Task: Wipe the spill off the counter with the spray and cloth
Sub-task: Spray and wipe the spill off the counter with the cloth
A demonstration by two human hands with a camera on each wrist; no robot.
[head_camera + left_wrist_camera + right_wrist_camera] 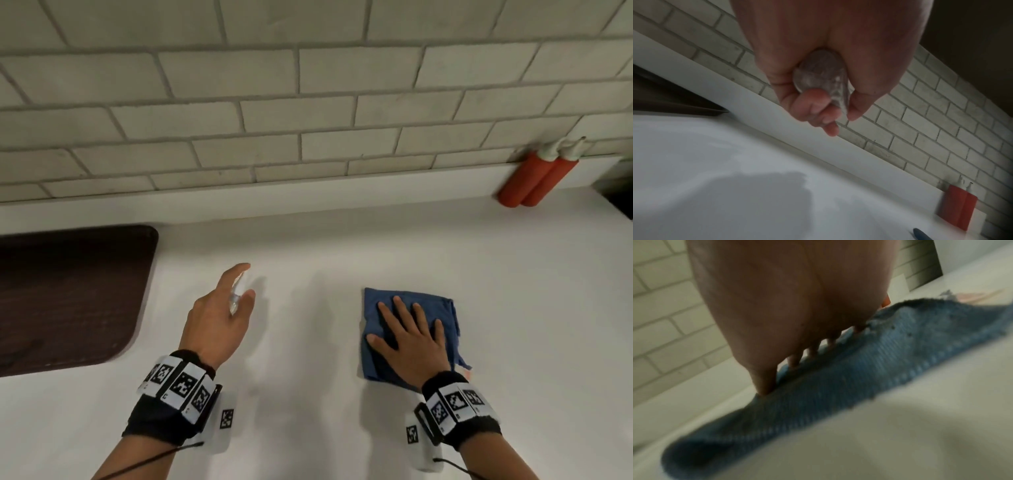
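My left hand [222,315] holds a small clear spray bottle [236,294] above the white counter [308,394], index finger stretched over its top. The left wrist view shows the bottle's clear base [818,73] gripped by curled fingers [813,108]. A folded blue cloth [438,308] lies flat on the counter to the right. My right hand [411,335] presses on it with spread, straight fingers. The right wrist view shows the fingertips [793,361] resting on the blue cloth [859,378]. A faint pinkish smear [466,369] shows at the cloth's near right corner.
A dark brown tray [68,294] sits on the counter at left. Two red bottles with white caps [537,174] stand against the brick-tiled wall [308,102] at back right. A dark opening [620,198] is at the far right edge.
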